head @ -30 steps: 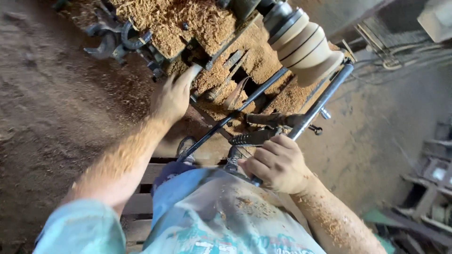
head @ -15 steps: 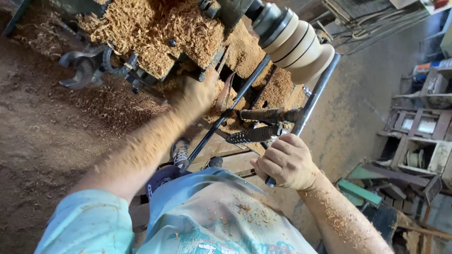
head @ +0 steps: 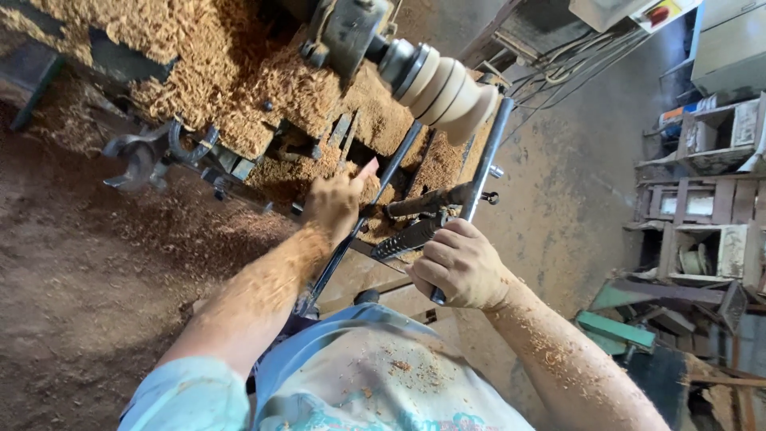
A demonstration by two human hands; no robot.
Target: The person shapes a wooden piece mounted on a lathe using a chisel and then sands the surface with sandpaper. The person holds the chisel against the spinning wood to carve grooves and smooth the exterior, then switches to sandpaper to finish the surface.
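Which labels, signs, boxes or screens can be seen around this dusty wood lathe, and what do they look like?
Yellow label with a red patch: top right, on a pale box-like unit, slanted rectangle.
Grey cabinet: far right top, plain, boxy.
No screens or packages show near the left hand or the right hand.

We observe both forearms bare, extended forward from light blue short sleeves, and dusted with fine shavings. Our left hand is stretched farther out, back of hand up, fingers loosely curled with one fingertip raised and pointing forward. Our right hand sits nearer the body, wrist bent slightly inward, fingers wrapped tightly in a closed fist grip, knuckles up.
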